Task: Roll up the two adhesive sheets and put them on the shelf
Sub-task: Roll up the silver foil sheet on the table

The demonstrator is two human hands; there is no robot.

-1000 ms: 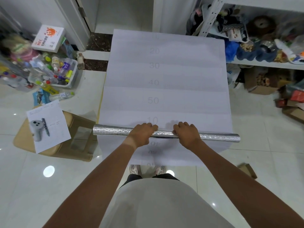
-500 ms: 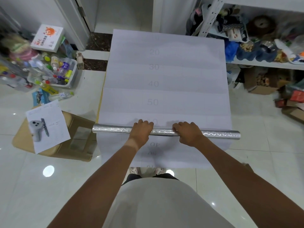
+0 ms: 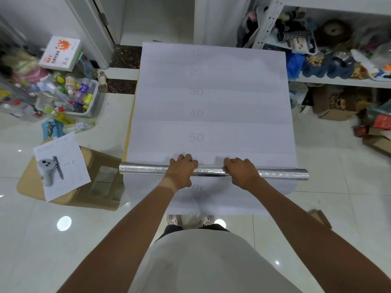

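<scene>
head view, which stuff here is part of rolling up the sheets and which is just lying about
Part of the job:
silver roll
flat sheet
second sheet underneath
left hand
right hand
shelf

Lying about:
bottle bin
controller
paper
cardboard box

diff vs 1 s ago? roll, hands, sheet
The silver roll has moved a little further up the white sheet, toward the 50 mark, taking in more of it. Left hand and right hand went with it and still curl over its middle; nothing was let go. The second sheet underneath and the shelf are unchanged.
</scene>
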